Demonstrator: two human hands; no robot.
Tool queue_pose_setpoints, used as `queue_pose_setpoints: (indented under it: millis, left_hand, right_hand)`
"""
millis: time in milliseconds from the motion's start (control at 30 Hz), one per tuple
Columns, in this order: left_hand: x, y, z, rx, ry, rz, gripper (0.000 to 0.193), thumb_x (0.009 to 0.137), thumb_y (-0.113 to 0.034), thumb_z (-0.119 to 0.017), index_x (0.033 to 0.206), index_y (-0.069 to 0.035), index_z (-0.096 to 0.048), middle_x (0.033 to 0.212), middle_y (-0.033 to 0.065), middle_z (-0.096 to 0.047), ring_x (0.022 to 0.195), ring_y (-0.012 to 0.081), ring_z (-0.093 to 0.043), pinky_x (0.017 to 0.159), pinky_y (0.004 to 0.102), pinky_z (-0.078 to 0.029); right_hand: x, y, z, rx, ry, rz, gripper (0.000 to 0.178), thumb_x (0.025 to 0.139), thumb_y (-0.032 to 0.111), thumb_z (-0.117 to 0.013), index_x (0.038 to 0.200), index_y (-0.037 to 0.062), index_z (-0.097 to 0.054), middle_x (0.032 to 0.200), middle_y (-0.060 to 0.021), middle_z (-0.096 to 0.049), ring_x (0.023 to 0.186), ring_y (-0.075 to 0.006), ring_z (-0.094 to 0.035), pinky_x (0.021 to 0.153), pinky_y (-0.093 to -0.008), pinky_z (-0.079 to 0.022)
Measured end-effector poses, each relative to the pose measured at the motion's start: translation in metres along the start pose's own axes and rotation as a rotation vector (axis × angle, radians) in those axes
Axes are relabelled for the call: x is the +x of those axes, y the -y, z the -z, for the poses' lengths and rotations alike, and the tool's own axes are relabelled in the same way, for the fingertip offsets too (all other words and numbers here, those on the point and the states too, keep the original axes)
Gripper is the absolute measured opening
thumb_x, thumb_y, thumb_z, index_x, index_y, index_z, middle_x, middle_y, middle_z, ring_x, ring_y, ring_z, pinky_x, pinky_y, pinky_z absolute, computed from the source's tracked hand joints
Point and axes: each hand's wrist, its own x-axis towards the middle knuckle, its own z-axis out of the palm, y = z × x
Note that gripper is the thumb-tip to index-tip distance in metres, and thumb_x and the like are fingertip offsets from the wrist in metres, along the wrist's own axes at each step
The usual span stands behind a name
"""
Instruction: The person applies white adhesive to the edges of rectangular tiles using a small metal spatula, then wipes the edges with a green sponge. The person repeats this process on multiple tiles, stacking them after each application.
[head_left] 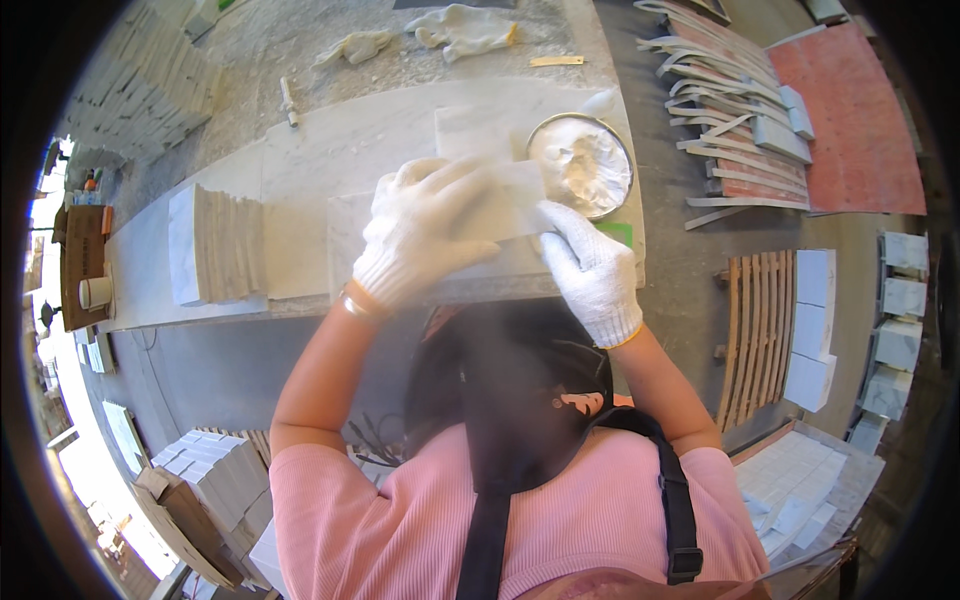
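Observation:
A thin, pale stone tile [515, 200] is in front of me at the worktable, slightly blurred. My left hand [415, 225], in a white knit glove, lies over its left part with fingers spread and the thumb apart. At its right end, my right hand [592, 268], gloved too, pinches the edge between thumb and fingers. Just beyond that hand stands a round tub [580, 165] of white paste or powder. Next to the tub's near side is a green piece [618, 233]. Other pale slabs [345, 225] lie under and around the left hand.
A stack of tiles [215, 245] stands on the table to the left. Farther back are loose gloves [465, 32], a small stick-like tool [289, 102] and a yellowish strip [556, 61]. On the floor at right are a wooden pallet [760, 335] and pale strips [735, 110].

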Motion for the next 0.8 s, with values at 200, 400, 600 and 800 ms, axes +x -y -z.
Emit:
queue_pose_setpoints:
  millis: [200, 400, 600, 800]
  left_hand:
    - [0.001, 0.001, 0.001, 0.026, 0.019, -0.012, 0.079, 0.064, -0.041, -0.092, 0.135, -0.013, -0.069, 0.143, 0.008, -0.067, 0.129, 0.0355, -0.059, 0.109, 0.0488, -0.046]
    - [0.0, 0.002, -0.003, 0.032, 0.007, -0.026, 0.079, 0.065, -0.041, -0.092, 0.135, -0.011, -0.069, 0.143, 0.0091, -0.067, 0.129, 0.0361, -0.059, 0.109, 0.0492, -0.046]
    - [-0.001, 0.005, -0.001, 0.035, 0.022, -0.033, 0.079, 0.065, -0.038, -0.091, 0.135, -0.011, -0.069, 0.142, 0.0099, -0.067, 0.129, 0.0374, -0.059, 0.111, 0.05, -0.046]
    - [-0.005, -0.005, -0.004, 0.011, 0.077, -0.153, 0.074, 0.065, -0.037, -0.091, 0.131, -0.01, -0.072, 0.142, 0.0104, -0.067, 0.13, 0.0382, -0.058, 0.111, 0.0504, -0.045]
  right_hand:
    - [0.006, 0.0, 0.003, 0.048, 0.06, 0.038, 0.031, 0.092, 0.002, -0.073, 0.123, 0.0016, -0.074, 0.112, -0.0194, -0.078, 0.098, -0.0291, -0.078, 0.085, -0.0338, -0.059]
    - [-0.002, 0.007, 0.001, 0.044, 0.13, 0.001, 0.033, 0.094, 0.003, -0.071, 0.126, 0.0029, -0.073, 0.112, -0.0176, -0.078, 0.097, -0.0267, -0.078, 0.086, -0.0341, -0.059]
    - [-0.012, -0.002, 0.019, 0.563, 0.214, -0.418, 0.037, 0.099, 0.007, -0.067, 0.136, 0.0051, -0.068, 0.106, -0.009, -0.076, 0.083, -0.0151, -0.07, 0.074, -0.0273, -0.055]
    - [-0.019, -0.035, 0.008, 1.067, -0.057, -0.606, 0.036, 0.101, 0.005, -0.064, 0.137, 0.003, -0.066, 0.1, -0.005, -0.072, 0.078, -0.0092, -0.064, 0.066, -0.0234, -0.052]
